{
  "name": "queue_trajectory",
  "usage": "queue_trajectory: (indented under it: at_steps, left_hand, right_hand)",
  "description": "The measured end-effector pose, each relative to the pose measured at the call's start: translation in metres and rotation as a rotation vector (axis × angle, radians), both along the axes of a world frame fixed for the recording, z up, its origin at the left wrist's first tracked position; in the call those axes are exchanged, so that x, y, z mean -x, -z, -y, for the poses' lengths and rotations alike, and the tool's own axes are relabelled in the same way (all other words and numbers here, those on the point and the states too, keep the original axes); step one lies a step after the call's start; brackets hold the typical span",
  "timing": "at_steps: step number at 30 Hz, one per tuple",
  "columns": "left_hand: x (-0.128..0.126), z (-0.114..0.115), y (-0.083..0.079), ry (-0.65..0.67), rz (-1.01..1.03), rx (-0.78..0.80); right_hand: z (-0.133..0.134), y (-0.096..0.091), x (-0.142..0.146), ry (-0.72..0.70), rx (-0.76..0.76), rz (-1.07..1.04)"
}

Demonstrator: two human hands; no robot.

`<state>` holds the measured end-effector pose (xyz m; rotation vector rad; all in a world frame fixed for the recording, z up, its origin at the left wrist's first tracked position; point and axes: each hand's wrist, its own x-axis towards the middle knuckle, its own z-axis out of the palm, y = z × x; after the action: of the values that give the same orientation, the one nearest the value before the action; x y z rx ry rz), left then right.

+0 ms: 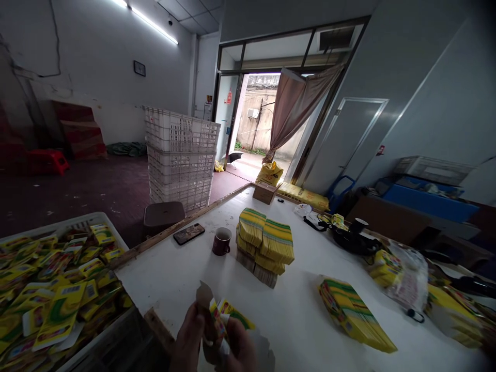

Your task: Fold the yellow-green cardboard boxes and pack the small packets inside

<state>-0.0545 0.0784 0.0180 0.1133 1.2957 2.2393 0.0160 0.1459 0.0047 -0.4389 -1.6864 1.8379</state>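
At the near edge of the white table, my left hand (pixel 189 333) and my right hand (pixel 240 345) are both closed around a small yellow printed carton (pixel 218 323). One grey-brown flap (pixel 204 293) of it sticks up above my left fingers. Just behind my right hand shows another yellow and green card piece (pixel 236 313), partly covered by it. Beyond the hands stand stacked bundles of flat yellow-green cartons (pixel 265 240). A further row of flat cartons (pixel 354 312) lies fanned over to the right. My fingers hide much of what they grip.
A crate (pixel 110 227) full of yellow cartons stands at the left. On the table (pixel 155 274) are a dark mug (pixel 221 241), a phone (pixel 189 234) and a brown box (pixel 265 193). Bags (pixel 406 274) line the right side. White crates (pixel 180 155) are stacked behind a stool (pixel 165 213).
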Motion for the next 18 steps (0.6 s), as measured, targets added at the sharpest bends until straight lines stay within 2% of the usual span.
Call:
queue_trajectory:
  at_steps: [3,5,7,9,10,12,14,15,16,18]
  left_hand:
    - [0.01,0.003,0.008,0.095,0.009,0.065]
    - [0.021,0.008,0.005,0.117,-0.042,0.122]
    - [0.033,0.018,-0.006,0.092,-0.213,0.162]
    - [0.041,0.031,-0.024,0.108,-0.476,0.222]
    - [0.043,0.036,-0.034,0.183,-0.595,0.302]
    - [0.04,0.041,-0.05,0.43,-0.757,0.5]
    - [0.03,0.038,-0.057,0.637,-0.798,0.602]
    - [0.024,0.034,-0.057,0.675,-0.793,0.602]
    - [0.019,0.029,-0.054,0.679,-0.773,0.595]
    - [0.008,0.018,-0.045,0.572,-0.696,0.602]
  right_hand:
    - [-0.022,0.006,-0.008,0.028,-0.174,0.068]
    - [-0.038,0.006,-0.016,0.058,-0.332,0.034]
    - [-0.052,-0.005,-0.025,0.09,-0.609,0.033]
    - [-0.06,-0.025,-0.031,0.024,-0.973,0.216]
    - [-0.061,-0.036,-0.033,-0.007,-1.122,0.219]
    - [-0.06,-0.054,-0.034,-0.117,-1.298,0.198]
    - [-0.053,-0.062,-0.032,-0.109,-1.361,0.155]
    - [-0.049,-0.061,-0.031,-0.036,-1.347,0.149]
    - [-0.043,-0.056,-0.03,0.072,-1.3,0.155]
    - [-0.027,-0.041,-0.03,0.325,-1.103,0.156]
